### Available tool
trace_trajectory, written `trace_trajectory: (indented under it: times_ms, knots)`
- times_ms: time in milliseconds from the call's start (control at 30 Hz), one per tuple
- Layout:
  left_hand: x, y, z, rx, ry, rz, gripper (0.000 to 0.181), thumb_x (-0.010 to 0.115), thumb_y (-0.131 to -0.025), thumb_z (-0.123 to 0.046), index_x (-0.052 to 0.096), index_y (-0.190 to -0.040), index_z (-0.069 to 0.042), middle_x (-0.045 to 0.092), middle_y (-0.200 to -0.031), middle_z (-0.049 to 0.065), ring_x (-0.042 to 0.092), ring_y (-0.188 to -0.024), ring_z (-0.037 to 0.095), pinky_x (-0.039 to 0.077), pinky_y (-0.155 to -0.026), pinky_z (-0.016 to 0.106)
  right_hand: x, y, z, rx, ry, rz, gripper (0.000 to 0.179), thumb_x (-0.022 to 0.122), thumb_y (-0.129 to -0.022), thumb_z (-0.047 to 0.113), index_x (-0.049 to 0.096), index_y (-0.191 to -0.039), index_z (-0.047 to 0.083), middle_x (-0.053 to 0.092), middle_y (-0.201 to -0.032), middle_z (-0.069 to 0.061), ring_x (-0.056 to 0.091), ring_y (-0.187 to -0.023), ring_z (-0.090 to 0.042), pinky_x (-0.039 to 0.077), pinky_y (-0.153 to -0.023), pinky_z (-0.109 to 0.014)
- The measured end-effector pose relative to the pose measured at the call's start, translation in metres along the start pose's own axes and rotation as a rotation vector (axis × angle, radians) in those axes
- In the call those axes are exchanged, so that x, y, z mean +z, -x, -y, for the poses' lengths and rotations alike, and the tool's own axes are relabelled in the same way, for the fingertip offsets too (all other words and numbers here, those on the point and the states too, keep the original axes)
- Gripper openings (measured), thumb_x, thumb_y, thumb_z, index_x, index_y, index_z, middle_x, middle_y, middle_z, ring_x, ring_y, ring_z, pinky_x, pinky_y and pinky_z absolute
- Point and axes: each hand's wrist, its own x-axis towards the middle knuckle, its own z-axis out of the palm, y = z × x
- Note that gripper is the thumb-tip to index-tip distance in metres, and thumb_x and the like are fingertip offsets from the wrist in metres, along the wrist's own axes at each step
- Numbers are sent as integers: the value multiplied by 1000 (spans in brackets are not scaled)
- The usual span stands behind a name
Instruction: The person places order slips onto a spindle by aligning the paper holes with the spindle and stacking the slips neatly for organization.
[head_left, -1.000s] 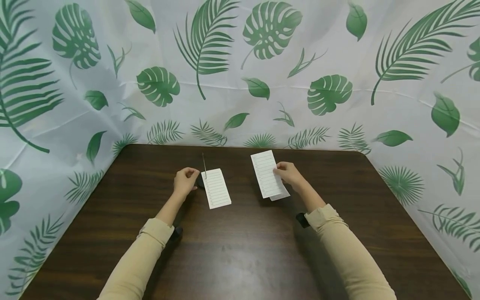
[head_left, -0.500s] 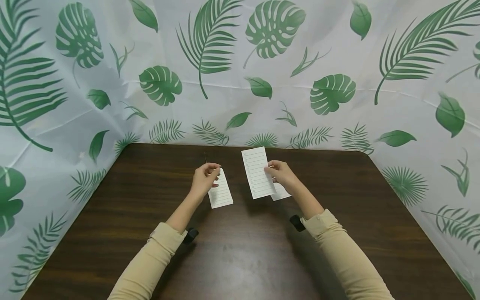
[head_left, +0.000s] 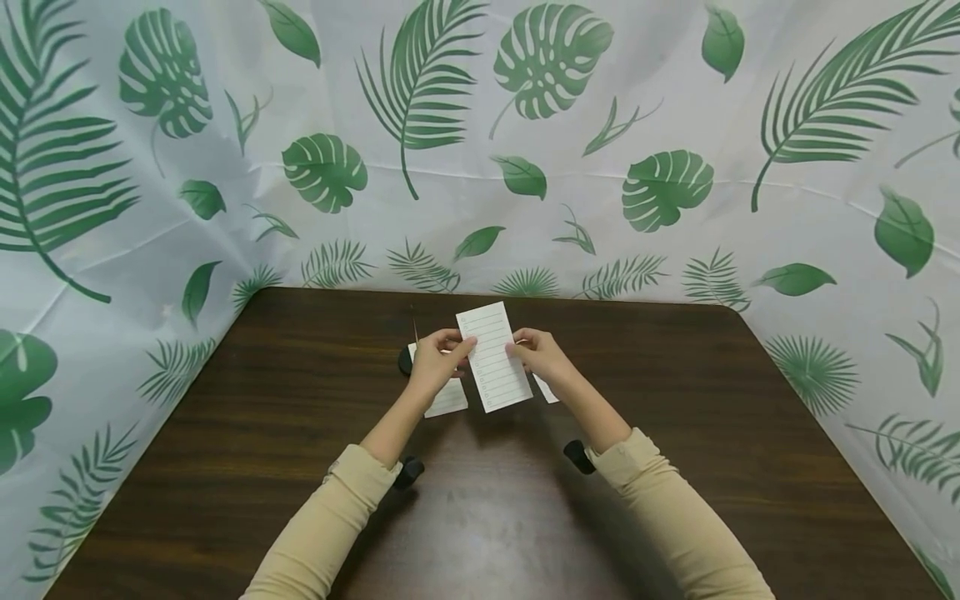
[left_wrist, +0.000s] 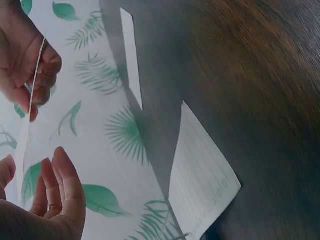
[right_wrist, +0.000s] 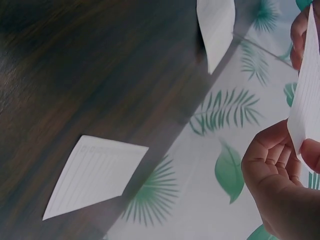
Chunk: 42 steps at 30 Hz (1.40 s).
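Upright between both hands is a white lined note sheet (head_left: pixel 491 358) with small circles down one side. My right hand (head_left: pixel 547 358) pinches its right edge, thumb in front and fingers behind. My left hand (head_left: pixel 433 362) has its thumb over the left edge, fingers behind; in the left wrist view several of these fingers (left_wrist: pixel 70 185) stand off the paper. Beside the left hand, partly hidden by it, stands a paper spike with a black base (head_left: pixel 406 361) and thin rod (head_left: pixel 415 325). Lined sheets (head_left: pixel 447 400) lie at the spike, the rod rising over them.
Another lined sheet (right_wrist: pixel 95 175) lies on the dark wooden table (head_left: pixel 480 517), below the right hand. A white curtain (head_left: pixel 450 192) with green leaves hangs behind the table's far edge and along its sides.
My right hand has brought the held sheet left, uncovering and then partly covering the sheet on the table. The left hand has moved right from beside the spike to the held sheet's left edge.
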Motion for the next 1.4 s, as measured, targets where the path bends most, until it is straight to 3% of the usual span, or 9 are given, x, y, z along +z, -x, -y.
trace_trajectory:
  times_ms: [100,233,567,733,900,1133,1400]
  knots:
    - [3,0,-1,9,-1,-31,27,66,-88,-16,64,-102,7,60,-75,5,60,-57,9,59,-57,29,4,1,1,-29,3,19,22,49,-97,10,55,-109,-7,62,-93,-14,56,-75,-12,50,-68,-29]
    - [3,-1,-3,9,-5,-78,23,65,-88,-13,65,-96,9,56,-75,3,54,-53,4,57,-53,24,8,-1,2,-33,-5,25,21,49,-97,10,55,-108,-7,62,-94,-14,55,-75,-13,48,-65,-26]
    - [-5,-5,-11,15,-40,-121,21,65,-88,-12,66,-93,9,60,-76,7,53,-56,6,57,-54,24,11,-4,3,-52,-9,43,21,52,-96,12,58,-105,-7,63,-90,-11,57,-74,-12,52,-65,-27]
    - [-10,-6,-14,3,-38,-168,20,68,-86,-11,68,-92,8,60,-73,6,53,-56,6,57,-54,22,17,-6,6,-80,7,13,20,55,-95,11,59,-100,-7,63,-85,-10,53,-68,-10,47,-58,-21]
    - [-18,-8,-15,3,-30,-208,20,68,-86,-11,68,-92,8,57,-68,2,52,-58,7,57,-55,22,26,-11,12,-86,25,-20,19,56,-94,10,61,-98,-8,63,-83,-12,51,-66,-11,44,-54,-20]
    - [-33,-13,-20,-7,-60,-232,26,61,-92,-14,66,-104,8,59,-74,3,51,-59,8,52,-53,19,42,-19,26,-68,15,-46,19,56,-94,11,61,-97,-7,60,-79,-8,49,-64,-11,42,-52,-18]
    - [-44,-24,-23,19,-8,-349,22,67,-87,-11,68,-97,9,57,-72,1,52,-49,7,46,-42,12,51,-34,37,-28,-16,-55,19,57,-94,13,62,-97,-5,61,-84,-9,53,-70,-11,46,-55,-19]
